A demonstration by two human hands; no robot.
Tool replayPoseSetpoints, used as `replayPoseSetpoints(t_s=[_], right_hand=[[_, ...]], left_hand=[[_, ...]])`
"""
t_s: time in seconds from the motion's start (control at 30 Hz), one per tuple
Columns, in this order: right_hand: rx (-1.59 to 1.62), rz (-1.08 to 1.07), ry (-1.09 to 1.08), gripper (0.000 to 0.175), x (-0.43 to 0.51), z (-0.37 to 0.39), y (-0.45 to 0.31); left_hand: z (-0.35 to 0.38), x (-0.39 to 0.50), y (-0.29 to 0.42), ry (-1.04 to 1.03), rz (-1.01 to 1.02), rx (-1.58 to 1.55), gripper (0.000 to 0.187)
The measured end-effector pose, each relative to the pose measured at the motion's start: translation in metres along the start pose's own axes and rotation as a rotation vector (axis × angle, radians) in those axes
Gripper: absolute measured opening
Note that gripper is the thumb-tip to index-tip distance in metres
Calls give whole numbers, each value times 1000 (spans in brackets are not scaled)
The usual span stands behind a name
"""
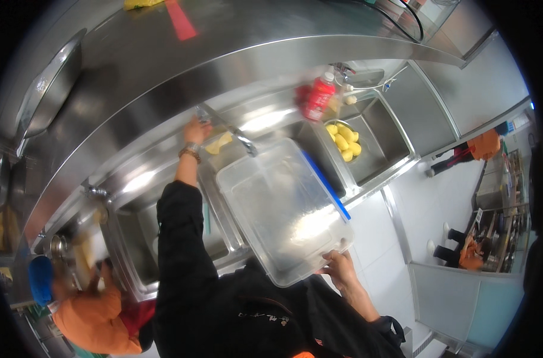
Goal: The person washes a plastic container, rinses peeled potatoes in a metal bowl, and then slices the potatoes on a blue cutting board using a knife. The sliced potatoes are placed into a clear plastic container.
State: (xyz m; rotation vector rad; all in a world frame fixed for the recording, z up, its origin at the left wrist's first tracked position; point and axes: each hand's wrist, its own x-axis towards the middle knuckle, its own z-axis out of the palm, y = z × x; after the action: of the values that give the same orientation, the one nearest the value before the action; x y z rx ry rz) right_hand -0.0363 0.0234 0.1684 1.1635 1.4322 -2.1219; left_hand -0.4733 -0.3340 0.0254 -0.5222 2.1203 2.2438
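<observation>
My left hand [195,133], with a watch and a bead bracelet at the wrist, reaches to the back of the sink and grips the faucet handle [203,114]. From there the metal faucet spout [244,139] points down over a large clear plastic container [276,197]. My right hand [341,268] holds this container by its near right corner, tilted over the middle sink basin [305,138]. A blue strip [325,183] runs along the container's right side. Yellowish peel-like pieces [218,143] lie on the ledge beside my left hand.
Peeled potatoes [345,141] sit in the right sink basin [381,134]. A red bottle [320,96] stands behind them. Left is another sink basin [141,232], where a co-worker in orange [92,317] works. A steel shelf [209,62] overhangs the back. More people [473,255] are at far right.
</observation>
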Motion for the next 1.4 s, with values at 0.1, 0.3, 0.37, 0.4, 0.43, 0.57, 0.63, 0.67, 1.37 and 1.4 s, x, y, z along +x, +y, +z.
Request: replayPoseSetpoints(t_s=[0.1, 0.3, 0.37, 0.4, 0.43, 0.57, 0.63, 0.67, 1.37, 1.4], right_hand=[[-20, -23, -8, 92, -3, 1, 1], [23, -13, 16, 95, 0, 0, 4], [43, -9, 31, 96, -1, 0, 3], [35, -14, 36, 88, -2, 0, 2], [30, -20, 43, 81, -4, 0, 2], [25, -14, 35, 76, -4, -1, 1], [36, -45, 36, 80, -3, -1, 1], [49, -53, 19, 80, -1, -1, 2], [101, -54, -5, 89, 11, -6, 17], [102, -35, 17, 89, 11, -8, 18]], left_hand=[[1, 1, -4, 25, -4, -65, 56], [2, 2, -10, 41, -57, -168, 52], [0, 3, -16, 3, -52, -231, 51], [-1, 4, -20, -25, -24, -252, 51], [-2, 4, -24, -36, -65, -327, 49], [-6, 12, -40, -52, -116, -495, 41], [-9, 18, -44, -53, -120, -517, 39], [-10, 20, -46, -56, -140, -519, 38], [-27, 59, -76, -232, -2, -371, 31], [-30, 70, -84, -209, -24, -410, 33]])
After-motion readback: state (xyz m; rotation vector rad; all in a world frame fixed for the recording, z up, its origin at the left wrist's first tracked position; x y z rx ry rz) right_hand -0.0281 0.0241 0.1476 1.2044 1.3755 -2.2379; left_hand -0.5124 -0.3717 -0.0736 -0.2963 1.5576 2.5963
